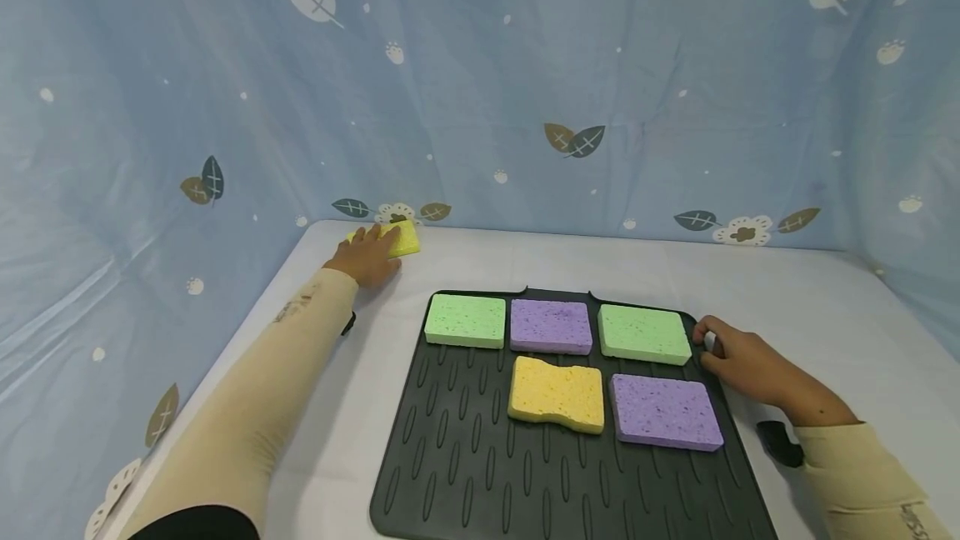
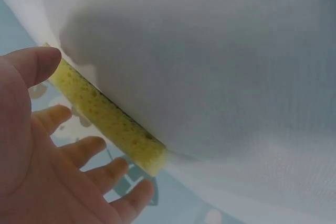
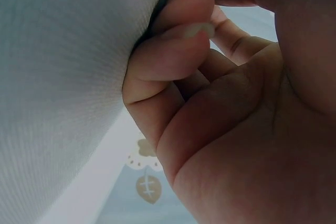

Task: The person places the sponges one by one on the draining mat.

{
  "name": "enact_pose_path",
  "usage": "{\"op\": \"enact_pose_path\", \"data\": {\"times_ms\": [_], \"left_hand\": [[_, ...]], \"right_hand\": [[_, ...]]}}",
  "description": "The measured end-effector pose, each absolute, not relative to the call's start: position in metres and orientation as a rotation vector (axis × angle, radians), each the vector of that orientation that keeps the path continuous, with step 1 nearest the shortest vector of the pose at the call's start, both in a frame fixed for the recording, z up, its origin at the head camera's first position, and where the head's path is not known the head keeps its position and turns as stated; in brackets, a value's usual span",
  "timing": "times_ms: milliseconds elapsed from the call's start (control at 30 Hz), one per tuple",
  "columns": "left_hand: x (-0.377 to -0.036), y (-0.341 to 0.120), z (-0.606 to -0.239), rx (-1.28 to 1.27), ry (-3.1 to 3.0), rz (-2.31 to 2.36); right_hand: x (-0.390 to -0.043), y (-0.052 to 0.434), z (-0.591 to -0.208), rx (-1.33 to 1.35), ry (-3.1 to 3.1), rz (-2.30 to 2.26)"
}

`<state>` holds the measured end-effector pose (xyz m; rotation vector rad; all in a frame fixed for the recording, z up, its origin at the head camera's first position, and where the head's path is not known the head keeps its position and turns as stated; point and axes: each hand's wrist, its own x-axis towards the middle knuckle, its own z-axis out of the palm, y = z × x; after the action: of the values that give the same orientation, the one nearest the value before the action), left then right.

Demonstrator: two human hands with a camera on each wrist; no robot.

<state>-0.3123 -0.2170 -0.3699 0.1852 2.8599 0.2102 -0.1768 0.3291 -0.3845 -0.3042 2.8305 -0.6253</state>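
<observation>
My left hand [image 1: 366,258] is at the table's far left corner, its fingers spread over a yellow sponge [image 1: 406,238]. In the left wrist view the sponge [image 2: 105,114] lies flat on the white cloth, and the thumb overlaps its end in the picture; contact is unclear. At the right edge of a black ribbed drying mat [image 1: 450,457], my right hand [image 1: 750,363] pinches the rim between thumb and curled fingers. Seen from the right wrist, the fingertips [image 3: 181,51] are bent in against the dark rim, low on the cloth.
On the mat sit a green sponge [image 1: 465,322], a purple sponge [image 1: 551,327] and another green sponge [image 1: 645,334] in the back row. A wavy yellow sponge [image 1: 557,394] and a second purple sponge [image 1: 666,412] lie in front. A blue leaf-print curtain [image 1: 480,65] hangs behind the white table [image 1: 600,265].
</observation>
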Motion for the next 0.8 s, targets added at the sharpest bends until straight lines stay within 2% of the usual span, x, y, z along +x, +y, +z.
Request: {"op": "enact_pose_path", "data": {"times_ms": [800], "left_hand": [[-0.3153, -0.2244, -0.3738, 0.135, 2.846, 0.230]], "right_hand": [[-0.1769, 0.3299, -0.3865, -0.323, 2.842, -0.641]]}}
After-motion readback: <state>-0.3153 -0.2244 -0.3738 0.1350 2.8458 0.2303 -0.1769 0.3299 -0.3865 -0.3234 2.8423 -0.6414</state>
